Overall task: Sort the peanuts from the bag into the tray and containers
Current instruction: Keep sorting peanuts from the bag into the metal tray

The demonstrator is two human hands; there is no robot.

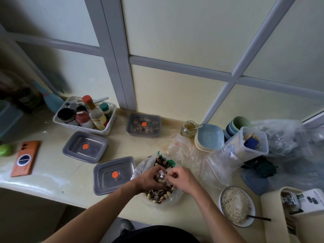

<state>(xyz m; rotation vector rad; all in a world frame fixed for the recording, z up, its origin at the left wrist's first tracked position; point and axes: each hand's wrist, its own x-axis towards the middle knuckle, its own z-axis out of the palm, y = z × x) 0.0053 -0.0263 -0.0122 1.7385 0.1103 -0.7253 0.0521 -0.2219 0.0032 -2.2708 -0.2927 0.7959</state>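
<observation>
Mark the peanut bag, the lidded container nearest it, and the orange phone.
peanut bag [157, 197], head view, near end over the nuts
lidded container [114, 175], head view, orange sticker at lid centre
orange phone [25, 160], head view, round camera ring on its back

I've got a cream counter [50, 172] w/ peanut bag [158, 199] front-centre, near container [114, 175] just left of it, mid container [85, 146] further left, far container [143, 125] by wall, bottle basket [58, 120] back-left, orange phone [25, 158] left, oat bowl [219, 199] right.

The counter [52, 165] is pale cream. Three grey containers [85, 147] bear orange dots, the phone [25, 157] is orange, and the dish [210, 136] is light blue.
</observation>
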